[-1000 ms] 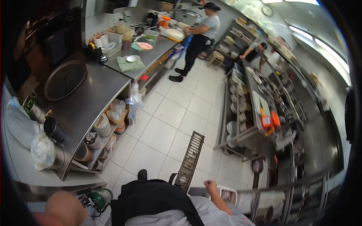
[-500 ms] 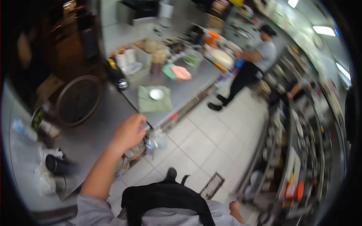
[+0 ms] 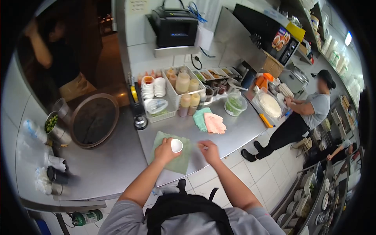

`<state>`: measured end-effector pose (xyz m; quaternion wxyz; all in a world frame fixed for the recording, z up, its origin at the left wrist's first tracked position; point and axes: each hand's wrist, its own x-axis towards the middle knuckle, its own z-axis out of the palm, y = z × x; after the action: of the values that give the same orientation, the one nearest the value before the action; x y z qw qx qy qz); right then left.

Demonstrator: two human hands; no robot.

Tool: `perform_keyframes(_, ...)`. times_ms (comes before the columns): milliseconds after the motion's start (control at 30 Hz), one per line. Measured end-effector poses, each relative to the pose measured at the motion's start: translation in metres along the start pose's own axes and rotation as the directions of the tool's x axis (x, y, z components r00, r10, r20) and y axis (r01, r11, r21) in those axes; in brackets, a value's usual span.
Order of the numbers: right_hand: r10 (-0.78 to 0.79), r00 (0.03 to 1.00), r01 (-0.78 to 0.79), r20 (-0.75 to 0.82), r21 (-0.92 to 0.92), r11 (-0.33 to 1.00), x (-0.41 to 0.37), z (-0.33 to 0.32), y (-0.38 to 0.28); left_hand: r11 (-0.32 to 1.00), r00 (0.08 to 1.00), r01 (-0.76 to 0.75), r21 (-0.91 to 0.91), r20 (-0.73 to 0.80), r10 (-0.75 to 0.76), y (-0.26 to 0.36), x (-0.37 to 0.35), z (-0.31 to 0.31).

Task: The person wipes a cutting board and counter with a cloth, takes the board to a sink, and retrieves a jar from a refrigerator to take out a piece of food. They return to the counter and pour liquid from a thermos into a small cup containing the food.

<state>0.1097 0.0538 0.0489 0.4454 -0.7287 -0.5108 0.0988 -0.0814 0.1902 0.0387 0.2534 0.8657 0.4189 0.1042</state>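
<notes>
My left hand grips a small white cup by its side, over a folded green cloth on the steel counter. To the right of the cup is my right hand, apart from it, with its fingers curled together and slightly blurred. Whether anything lies in those fingers, I cannot make out. Beyond my hands, a mint-green cloth and a pink cloth lie side by side.
A white basket of sauce bottles, stacked white cups and a tub of greens line the counter's back. A round brown-rimmed tray lies left. A co-worker stands at the right; another person is beyond the opening.
My left hand has reached forward and taken hold of the white cup on the green cloth. My right hand has come up from low at the right to the counter. The view has turned.
</notes>
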Motion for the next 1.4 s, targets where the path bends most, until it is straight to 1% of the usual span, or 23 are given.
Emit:
perform_keyframes(33, -0.024, 0.998, 0.019, 0.052, 0.093, 0.996, 0.014, 0.023, 0.006, 0.996, 0.992, -0.085, 0.005, -0.096, 0.085, 0.006, 0.005, 0.007)
perform_keyframes(67, -0.054, 0.990, 0.046, 0.131, 0.069, 0.997, 0.030, 0.024, -0.018, 0.995, 0.992, -0.096, 0.005, -0.084, 0.097, 0.020, 0.019, 0.004)
perform_keyframes(100, -0.185, 0.967, 0.198, 0.175, -0.062, 0.978, 0.040, 0.023, -0.032, 0.989, 0.987, -0.145, -0.022, -0.073, 0.143, 0.031, 0.023, 0.003)
perform_keyframes(133, -0.161, 0.970, 0.175, 0.185, -0.065, 0.982, 0.053, 0.019, -0.035, 0.982, 0.981, -0.183, -0.056, -0.068, 0.179, 0.042, 0.031, 0.008)
perform_keyframes(200, -0.105, 0.924, 0.237, 0.368, -0.336, 0.912, 0.066, 0.009, -0.034, 0.988, 0.995, -0.093, -0.123, -0.057, 0.087, 0.058, 0.057, 0.021)
perform_keyframes(233, -0.083, 0.916, 0.225, 0.393, -0.332, 0.916, 0.070, -0.001, -0.033, 0.980, 0.988, -0.139, -0.144, -0.086, 0.128, 0.066, 0.067, 0.019)
perform_keyframes(300, -0.240, 0.944, 0.298, 0.228, -0.272, 0.915, 0.083, -0.019, -0.027, 0.973, 0.984, -0.157, -0.171, -0.111, 0.139, 0.082, 0.077, 0.014)
perform_keyframes(333, -0.230, 0.941, 0.294, 0.250, -0.260, 0.920, 0.087, -0.025, -0.019, 0.961, 0.971, -0.209, -0.180, -0.153, 0.183, 0.090, 0.079, 0.013)
perform_keyframes(400, -0.229, 0.956, 0.235, 0.183, -0.015, 0.972, 0.104, -0.039, 0.002, 0.952, 0.958, -0.241, -0.188, -0.205, 0.202, 0.101, 0.093, 0.015)
perform_keyframes(533, -0.159, 0.905, 0.184, 0.395, -0.027, 0.983, 0.132, -0.059, 0.035, 0.978, 0.966, -0.190, -0.089, -0.196, 0.170, 0.115, 0.107, 0.042)
perform_keyframes(567, -0.289, 0.882, 0.305, 0.373, 0.015, 0.952, 0.134, -0.056, 0.051, 0.985, 0.971, -0.165, -0.052, -0.185, 0.153, 0.119, 0.107, 0.049)
perform_keyframes(600, -0.304, 0.864, 0.315, 0.401, 0.040, 0.948, 0.137, -0.059, 0.056, 0.991, 0.975, -0.126, -0.052, -0.193, 0.114, 0.122, 0.105, 0.059)
perform_keyframes(667, -0.176, 0.803, 0.279, 0.569, -0.097, 0.955, 0.142, -0.066, 0.061, 0.999, 0.986, -0.050, 0.022, -0.160, 0.052, 0.123, 0.105, 0.085)
perform_keyframes(800, -0.085, 0.715, 0.128, 0.694, -0.010, 0.992, 0.151, -0.072, 0.097, 0.999, 0.982, -0.007, 0.045, -0.189, 0.015, 0.137, 0.099, 0.104)
perform_keyframes(867, -0.236, 0.775, 0.078, 0.587, 0.282, 0.956, 0.155, -0.079, 0.115, 0.998, 0.975, 0.059, 0.016, -0.215, -0.054, 0.147, 0.094, 0.107)
perform_keyframes(900, -0.334, 0.828, 0.312, 0.449, 0.125, 0.942, 0.158, -0.081, 0.129, 0.994, 0.975, 0.108, -0.012, -0.196, -0.108, 0.151, 0.091, 0.108)
perform_keyframes(933, -0.351, 0.818, 0.323, 0.456, 0.140, 0.936, 0.163, -0.084, 0.139, 0.992, 0.970, 0.125, -0.008, -0.209, -0.124, 0.155, 0.089, 0.112)
perform_keyframes(1000, -0.398, 0.784, 0.504, 0.476, -0.114, 0.856, 0.168, -0.089, 0.154, 0.990, 0.930, 0.137, -0.038, -0.340, -0.141, 0.161, 0.083, 0.119)
perform_keyframes(1167, -0.344, 0.744, 0.529, 0.573, -0.192, 0.826, 0.174, -0.068, 0.181, 0.982, 0.889, 0.167, -0.093, -0.417, -0.191, 0.165, 0.075, 0.137)
perform_keyframes(1233, -0.431, 0.671, 0.618, 0.603, -0.134, 0.775, 0.182, -0.058, 0.194, 0.985, 0.873, 0.138, -0.103, -0.456, -0.170, 0.163, 0.078, 0.140)
perform_keyframes(1267, -0.420, 0.701, 0.607, 0.577, -0.171, 0.777, 0.184, -0.056, 0.196, 0.991, 0.881, 0.092, -0.096, -0.455, -0.126, 0.163, 0.078, 0.141)
perform_keyframes(1333, -0.420, 0.632, 0.666, 0.652, -0.179, 0.725, 0.183, -0.057, 0.195, 0.991, 0.885, 0.129, -0.034, -0.448, -0.131, 0.165, 0.077, 0.141)
perform_keyframes(1400, -0.389, 0.678, 0.649, 0.623, -0.260, 0.715, 0.174, -0.073, 0.186, 0.994, 0.890, 0.103, -0.029, -0.444, -0.105, 0.168, 0.078, 0.138)
